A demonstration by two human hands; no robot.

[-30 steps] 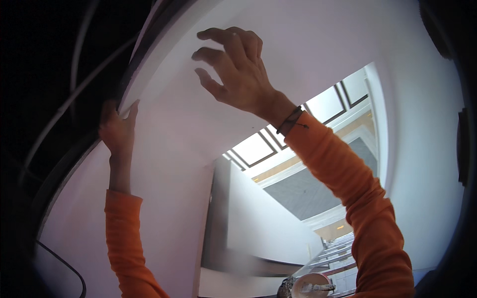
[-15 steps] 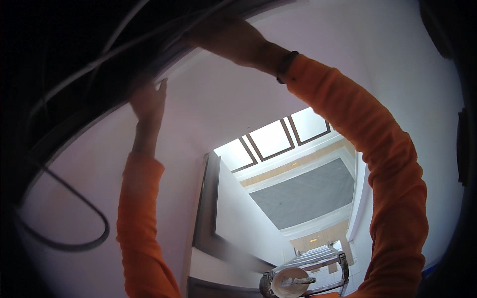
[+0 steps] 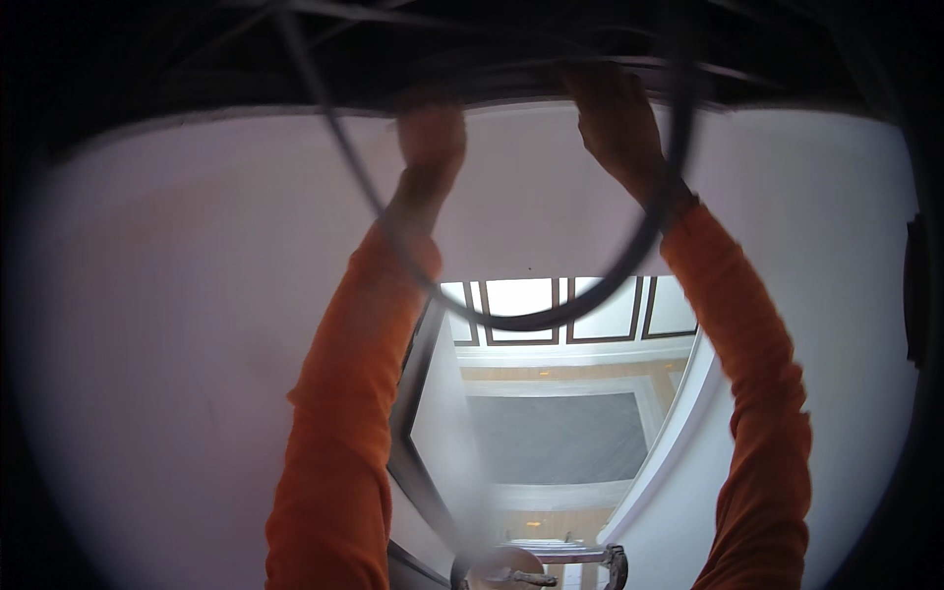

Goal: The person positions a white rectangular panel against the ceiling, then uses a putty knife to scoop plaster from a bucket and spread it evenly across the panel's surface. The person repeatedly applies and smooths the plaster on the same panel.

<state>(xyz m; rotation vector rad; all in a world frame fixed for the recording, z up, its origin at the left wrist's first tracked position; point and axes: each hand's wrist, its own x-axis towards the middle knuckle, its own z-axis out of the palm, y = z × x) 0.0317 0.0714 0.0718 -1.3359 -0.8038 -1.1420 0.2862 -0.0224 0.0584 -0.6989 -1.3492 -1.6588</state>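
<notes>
Both my arms reach up in orange sleeves to the dark upper edge [image 3: 511, 101] of a pale wall panel [image 3: 531, 187]. My left hand [image 3: 431, 136] touches or nearly touches that edge; its fingers are blurred and lost in shadow. To its right, my right hand [image 3: 621, 120] lies at the same edge, fingers stretched up into the dark and apparently apart. I cannot make out anything held in either hand. A dark cable [image 3: 551, 320] hangs in a wide blurred loop close in front, crossing both forearms.
Thin pale cables [image 3: 364, 14] run through the dark space above. Below me stands a ladder [image 3: 580, 556] with a round container [image 3: 506, 565] and a handled tool [image 3: 531, 578] at its top. A dark-framed door [image 3: 413, 423] is at left. Far below lies a grey floor panel [image 3: 560, 438].
My view has turned, so the edge now runs nearly level across the top. Both hands appear further right, and the cable loop has swung in front of my arms.
</notes>
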